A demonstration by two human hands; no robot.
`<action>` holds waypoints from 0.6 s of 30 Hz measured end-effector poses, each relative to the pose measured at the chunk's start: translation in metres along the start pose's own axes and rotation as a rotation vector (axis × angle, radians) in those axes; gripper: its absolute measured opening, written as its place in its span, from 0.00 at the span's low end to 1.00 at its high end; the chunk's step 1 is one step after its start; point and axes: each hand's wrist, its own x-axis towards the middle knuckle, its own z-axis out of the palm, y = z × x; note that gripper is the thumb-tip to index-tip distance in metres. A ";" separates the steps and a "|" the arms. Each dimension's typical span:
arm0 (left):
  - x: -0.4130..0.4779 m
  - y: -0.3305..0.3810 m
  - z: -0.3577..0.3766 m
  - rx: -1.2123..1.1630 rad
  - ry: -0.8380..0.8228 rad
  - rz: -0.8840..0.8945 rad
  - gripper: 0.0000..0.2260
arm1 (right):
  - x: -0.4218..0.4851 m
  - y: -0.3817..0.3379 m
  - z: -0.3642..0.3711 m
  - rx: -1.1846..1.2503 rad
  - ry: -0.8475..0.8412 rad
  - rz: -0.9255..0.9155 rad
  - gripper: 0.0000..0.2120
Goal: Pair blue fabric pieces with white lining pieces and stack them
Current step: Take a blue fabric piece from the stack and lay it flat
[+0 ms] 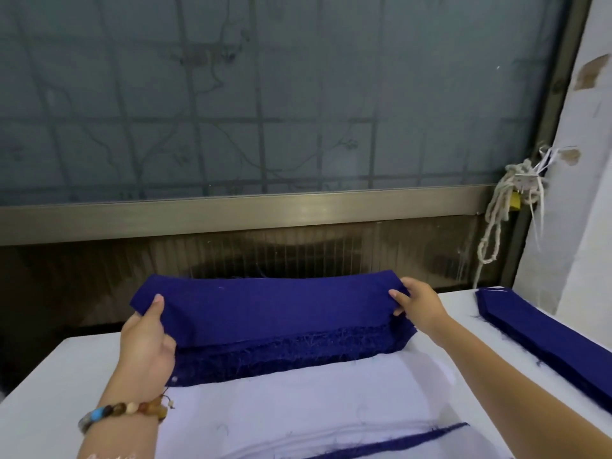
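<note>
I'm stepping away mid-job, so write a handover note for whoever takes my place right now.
Hands: left hand and right hand each pinch one end of a blue piece, lifted over the blue stack. In front lies white lining, a blue edge showing beneath it. A second blue pile sits far right. Pairs done: cannot tell. To do: pair this piece with lining, then the rest.
</note>
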 end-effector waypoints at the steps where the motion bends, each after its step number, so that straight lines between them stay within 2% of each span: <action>1: -0.006 0.005 0.002 -0.022 0.007 -0.025 0.08 | -0.004 -0.001 -0.003 0.040 0.005 0.003 0.04; 5: -0.024 0.022 0.001 -0.096 -0.005 -0.122 0.10 | -0.022 -0.005 -0.019 0.171 0.031 0.021 0.07; 9: -0.050 0.027 -0.017 -0.025 -0.071 -0.088 0.09 | -0.046 0.000 -0.028 0.253 0.042 0.065 0.07; 13: -0.087 0.013 -0.048 0.194 0.016 0.007 0.16 | -0.077 0.016 -0.035 0.246 0.024 0.127 0.07; 18: -0.122 -0.003 -0.093 0.433 0.076 -0.047 0.14 | -0.124 0.034 -0.047 0.097 -0.059 0.142 0.09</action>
